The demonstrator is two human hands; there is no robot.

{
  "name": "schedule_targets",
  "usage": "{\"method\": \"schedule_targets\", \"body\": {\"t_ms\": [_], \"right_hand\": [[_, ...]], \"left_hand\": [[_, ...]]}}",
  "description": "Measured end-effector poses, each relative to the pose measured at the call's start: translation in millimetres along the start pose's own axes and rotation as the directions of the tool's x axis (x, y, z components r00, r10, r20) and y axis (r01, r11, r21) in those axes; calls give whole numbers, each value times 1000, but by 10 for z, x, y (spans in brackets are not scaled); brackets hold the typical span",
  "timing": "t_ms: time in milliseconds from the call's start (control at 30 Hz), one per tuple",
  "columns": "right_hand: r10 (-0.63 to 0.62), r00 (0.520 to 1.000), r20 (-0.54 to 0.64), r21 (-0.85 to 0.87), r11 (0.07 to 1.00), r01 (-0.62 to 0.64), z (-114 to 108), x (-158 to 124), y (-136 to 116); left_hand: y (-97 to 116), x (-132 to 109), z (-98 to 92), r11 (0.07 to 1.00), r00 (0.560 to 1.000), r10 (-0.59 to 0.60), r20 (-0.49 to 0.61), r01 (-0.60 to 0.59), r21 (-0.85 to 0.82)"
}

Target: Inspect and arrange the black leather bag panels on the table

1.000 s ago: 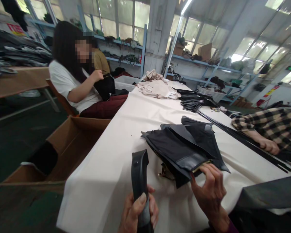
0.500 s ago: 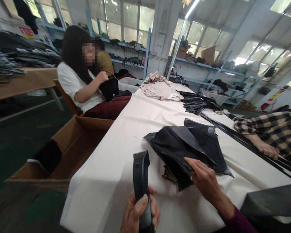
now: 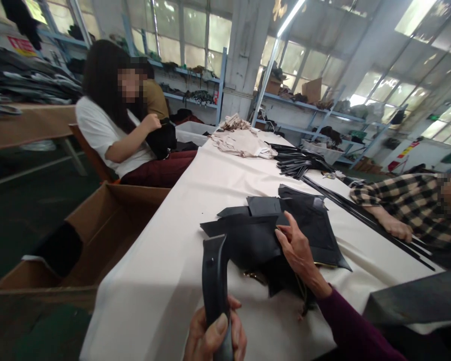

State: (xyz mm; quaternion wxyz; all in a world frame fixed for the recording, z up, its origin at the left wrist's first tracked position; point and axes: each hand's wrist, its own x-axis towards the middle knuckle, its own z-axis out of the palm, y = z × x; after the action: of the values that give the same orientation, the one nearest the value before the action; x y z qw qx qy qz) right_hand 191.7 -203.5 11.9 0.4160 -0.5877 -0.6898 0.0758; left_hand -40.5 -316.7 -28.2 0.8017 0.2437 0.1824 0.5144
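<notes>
My left hand (image 3: 216,333) is closed around a black curved leather strap (image 3: 213,281) with a small stud near its upper end, held upright at the table's near side. My right hand (image 3: 298,250) lies over a black bag piece (image 3: 253,240) with its fingers apart, the fingertips touching or just above the dark flap. Beneath and beside it are more black panels (image 3: 308,230) and a grey-black rectangular piece (image 3: 263,206). Some gold-coloured metal hardware (image 3: 254,276) shows at the lower edge of the pile.
A cream-covered table (image 3: 165,240) runs away from me. Black strips (image 3: 304,159) and beige pieces (image 3: 240,143) lie farther along it. An open cardboard box (image 3: 108,215) stands left. One person sits beyond it; another, in a checked sleeve (image 3: 376,193), handles strips at right.
My right hand has moved up over the pile. The black bag piece has spread leftward and lies flatter, exposing the rectangular piece. My left hand still grips the strap.
</notes>
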Motion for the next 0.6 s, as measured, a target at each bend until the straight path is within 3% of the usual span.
{"method": "schedule_targets", "body": {"t_ms": [100,167,267,467,600], "right_hand": [[-236,959,158,-131,957,257,-98,-92,-110],[-360,868,342,-155,889,430,-229,-130,-198],[-401,749,528,-182,808,560,-398,-155,-359],[-320,718,618,-301,747,593,-490,-65,-522],[-367,690,624,-277,722,634,-472,86,-490]], "left_hand": [[-17,9,8,1000,1000,18,-14,-18,11],[-22,13,22,1000,1000,16,-10,-16,18],[-21,10,48,1000,1000,-14,2,14,15],[2,-26,79,999,1000,-3,-6,3,37],[15,-59,97,999,1000,-14,-1,14,43]]}}
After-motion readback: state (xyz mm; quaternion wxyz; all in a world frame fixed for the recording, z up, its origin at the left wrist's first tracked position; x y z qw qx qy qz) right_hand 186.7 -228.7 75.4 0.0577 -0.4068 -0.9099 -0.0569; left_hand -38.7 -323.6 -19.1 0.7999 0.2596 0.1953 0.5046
